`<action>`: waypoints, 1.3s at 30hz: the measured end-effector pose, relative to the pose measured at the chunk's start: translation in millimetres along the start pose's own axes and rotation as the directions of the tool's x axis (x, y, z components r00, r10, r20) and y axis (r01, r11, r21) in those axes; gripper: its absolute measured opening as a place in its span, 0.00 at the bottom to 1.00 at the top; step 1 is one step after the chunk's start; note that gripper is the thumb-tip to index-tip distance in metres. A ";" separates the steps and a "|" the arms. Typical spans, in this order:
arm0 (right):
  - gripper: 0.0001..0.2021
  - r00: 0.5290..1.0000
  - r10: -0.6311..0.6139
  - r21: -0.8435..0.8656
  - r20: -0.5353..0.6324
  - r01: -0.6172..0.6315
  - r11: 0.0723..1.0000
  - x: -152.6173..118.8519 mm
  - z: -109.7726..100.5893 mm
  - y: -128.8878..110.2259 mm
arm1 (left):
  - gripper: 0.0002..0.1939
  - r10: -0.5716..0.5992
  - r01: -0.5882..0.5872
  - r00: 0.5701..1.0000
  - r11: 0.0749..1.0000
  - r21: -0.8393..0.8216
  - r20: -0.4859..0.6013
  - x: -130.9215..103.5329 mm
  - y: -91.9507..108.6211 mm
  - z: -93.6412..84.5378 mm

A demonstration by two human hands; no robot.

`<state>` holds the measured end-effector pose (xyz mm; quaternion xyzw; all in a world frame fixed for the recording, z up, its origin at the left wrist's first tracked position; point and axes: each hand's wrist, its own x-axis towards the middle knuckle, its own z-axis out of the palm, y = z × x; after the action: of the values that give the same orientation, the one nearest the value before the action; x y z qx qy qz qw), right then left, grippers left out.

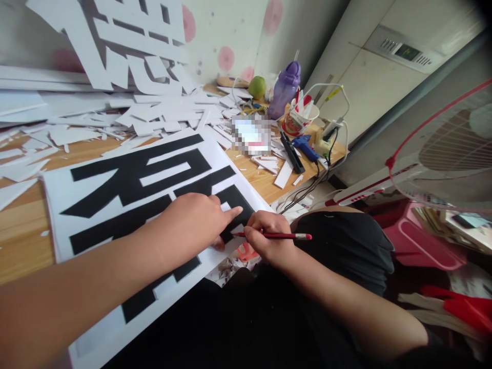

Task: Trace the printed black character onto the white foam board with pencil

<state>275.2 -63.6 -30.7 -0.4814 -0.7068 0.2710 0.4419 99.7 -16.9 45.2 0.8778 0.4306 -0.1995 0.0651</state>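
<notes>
A white sheet with bold black shapes [57,197] lies at a slant on a wooden bench [23,220], its near edge by the person's dark-clothed lap. The left hand [203,215] is open over the sheet, index finger outstretched and thumb apart, with no object visible in its grasp. The right hand [271,233] is closed around a slim red pencil [282,236], its point at the sheet's near right corner, close to the left fingers.

The likeliest trouble is slipping: if the left hand presses too lightly, a push from the pencil could turn the sheet and send a mark astray. The corner seems poorly backed near the lap, so a hard stroke might bend or dent it. The left fingers are close enough to be nudged by the point.

White scraps [165,110] crowd the far side; any that slide underneath could make the surface uneven. To the right, a blue glue gun [305,146] trails a cord [317,177] over the bench edge, where a snag could drag it down. Whether it is hot, I cannot tell.
</notes>
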 end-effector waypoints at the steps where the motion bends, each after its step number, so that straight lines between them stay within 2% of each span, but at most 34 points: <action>1: 0.11 1.000 -0.003 -0.005 0.000 0.003 1.000 -0.5 -0.3 0.2 | 0.40 -0.009 0.008 1.000 0.999 0.042 0.024 0.1 0.4 -0.6; 3: 0.12 1.000 -0.003 -0.003 -0.001 0.003 1.000 -1.5 -1.1 0.7 | 0.40 -0.020 0.015 0.998 0.995 0.094 0.052 0.2 0.7 -1.0; 7: 0.13 1.000 0.000 0.003 0.012 0.000 1.000 -2.1 -2.9 0.9 | 0.40 -0.012 0.008 0.999 0.996 0.091 0.046 -0.4 0.1 -0.4; 14: 0.14 1.000 -0.010 0.012 0.007 0.010 1.000 -4.1 -4.2 2.8 | 0.40 0.020 -0.020 1.000 0.990 0.142 0.002 -0.9 -3.0 5.8; 18: 0.14 0.998 0.021 0.185 -0.055 -0.010 0.983 -11.9 -1.8 2.2 | 0.42 0.048 -0.049 0.999 0.991 0.126 0.014 0.0 -11.3 10.2; 20: 0.14 0.999 -0.011 0.234 -0.038 0.020 0.972 -16.1 0.6 -0.3 | 0.43 0.046 -0.049 0.998 0.994 0.102 0.036 -1.0 -15.1 10.6; 25: 0.15 0.982 -0.187 0.132 0.001 0.185 0.974 -21.0 7.5 -7.3 | 0.40 0.031 -0.036 0.998 0.996 0.084 0.059 -3.6 -17.1 10.6; 30: 0.14 0.963 -0.270 0.039 -0.004 0.270 0.962 -20.1 12.0 -9.0 | 0.39 0.059 -0.060 0.998 0.996 0.066 0.018 1.3 -17.6 18.4; 34: 0.14 0.960 -0.280 0.014 0.020 0.280 0.960 -19.3 12.7 -8.9 | 0.41 0.054 -0.056 0.998 0.997 0.058 0.024 4.9 -18.6 22.5; 39: 0.14 0.964 -0.261 -0.023 0.054 0.263 0.965 -19.5 11.4 -9.7 | 0.40 0.040 -0.044 0.998 0.996 0.073 0.054 0.1 -13.6 11.7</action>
<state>263.7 -84.9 -35.3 -0.3834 -0.7792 0.2114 0.4485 85.7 -11.7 35.2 0.8830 0.4024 -0.2370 0.0480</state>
